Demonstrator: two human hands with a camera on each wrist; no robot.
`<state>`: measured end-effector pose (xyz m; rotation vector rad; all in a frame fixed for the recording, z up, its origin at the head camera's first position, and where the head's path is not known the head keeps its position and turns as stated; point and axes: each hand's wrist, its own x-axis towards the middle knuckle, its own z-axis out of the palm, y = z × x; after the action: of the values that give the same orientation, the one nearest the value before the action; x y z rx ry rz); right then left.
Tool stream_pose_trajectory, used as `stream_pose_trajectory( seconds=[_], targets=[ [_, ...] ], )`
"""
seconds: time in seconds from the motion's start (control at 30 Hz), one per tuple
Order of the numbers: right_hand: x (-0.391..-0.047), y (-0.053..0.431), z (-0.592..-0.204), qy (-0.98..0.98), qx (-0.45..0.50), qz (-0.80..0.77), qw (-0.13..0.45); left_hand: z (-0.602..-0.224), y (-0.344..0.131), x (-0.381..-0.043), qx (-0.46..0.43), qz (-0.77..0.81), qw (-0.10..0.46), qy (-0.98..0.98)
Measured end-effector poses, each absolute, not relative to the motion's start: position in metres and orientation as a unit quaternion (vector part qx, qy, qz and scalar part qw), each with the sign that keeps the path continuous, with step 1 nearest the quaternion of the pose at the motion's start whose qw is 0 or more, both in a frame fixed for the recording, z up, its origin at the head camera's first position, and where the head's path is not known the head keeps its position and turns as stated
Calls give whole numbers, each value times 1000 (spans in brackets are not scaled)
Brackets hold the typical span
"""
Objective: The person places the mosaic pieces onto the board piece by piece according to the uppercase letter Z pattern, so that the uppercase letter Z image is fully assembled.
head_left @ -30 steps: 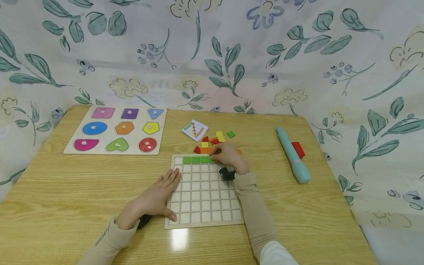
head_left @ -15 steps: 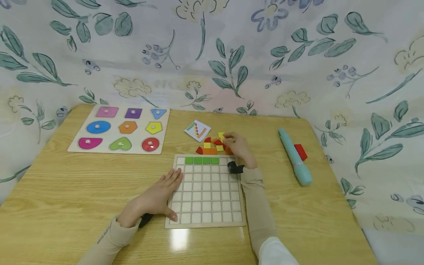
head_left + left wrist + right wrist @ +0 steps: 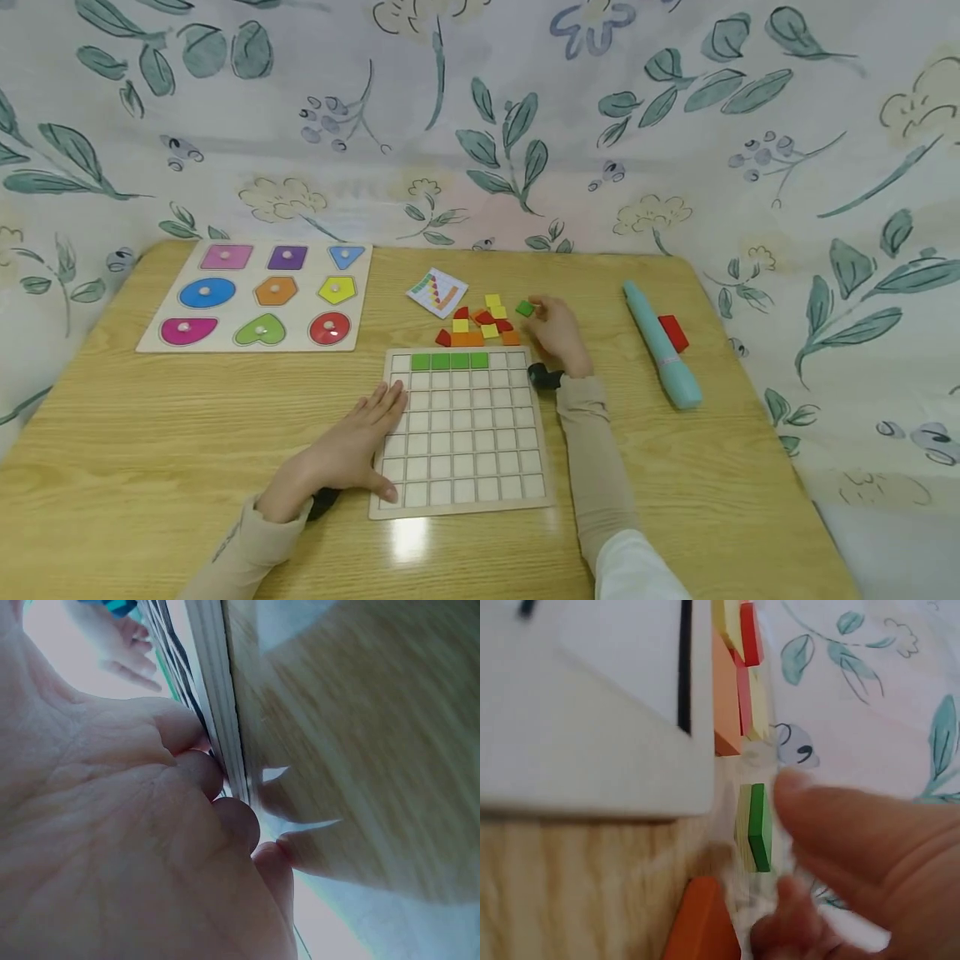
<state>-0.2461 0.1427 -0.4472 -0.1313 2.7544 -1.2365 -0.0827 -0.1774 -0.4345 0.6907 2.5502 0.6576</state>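
A wooden grid board (image 3: 483, 442) lies in front of me, with a line of several green tiles (image 3: 441, 361) in its top row. My left hand (image 3: 348, 446) rests flat on the board's left edge, fingers spread; the left wrist view shows its fingertips along the board's side (image 3: 217, 690). Beyond the board's far right corner, my right hand (image 3: 557, 333) reaches around a loose green tile (image 3: 525, 309). In the right wrist view, this loose tile (image 3: 759, 827) stands between the parted thumb (image 3: 832, 825) and fingers, with gaps on both sides.
Red, yellow and orange pieces (image 3: 467, 339) lie loosely behind the board. A pattern card (image 3: 437, 292) sits further back. At left lies a knobbed shape puzzle (image 3: 247, 308); at right, a light-blue stick-like object (image 3: 663, 350) beside a red block (image 3: 673, 332).
The right hand has left the green tile at the end of the row, moving back and to the right to the loose green tile. The left hand stays on the board.
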Motion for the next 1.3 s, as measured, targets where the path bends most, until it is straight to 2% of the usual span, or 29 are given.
stream_pose_trajectory(
  seconds=[0.37,0.57,0.73,0.83,1.03,1.3],
  targets=[
    [-242,134,-450,933,-15,-351,74,-433,-179,-81,250,242,201,916],
    [-239,134,-445,916,-34,-396,57,-436,-180,-81,244,234,205,919],
    [-238,135,-440,897,-45,-435,69,-434,-180,-82,249,236,203,917],
    [-236,134,-436,896,-53,-431,97,-433,-179,-82,248,234,206,917],
    [-234,130,-431,885,-79,-408,211,-432,-179,-82,248,232,206,918],
    [-227,117,-428,886,-110,-389,227,-434,-180,-81,248,238,206,916]
  ],
)
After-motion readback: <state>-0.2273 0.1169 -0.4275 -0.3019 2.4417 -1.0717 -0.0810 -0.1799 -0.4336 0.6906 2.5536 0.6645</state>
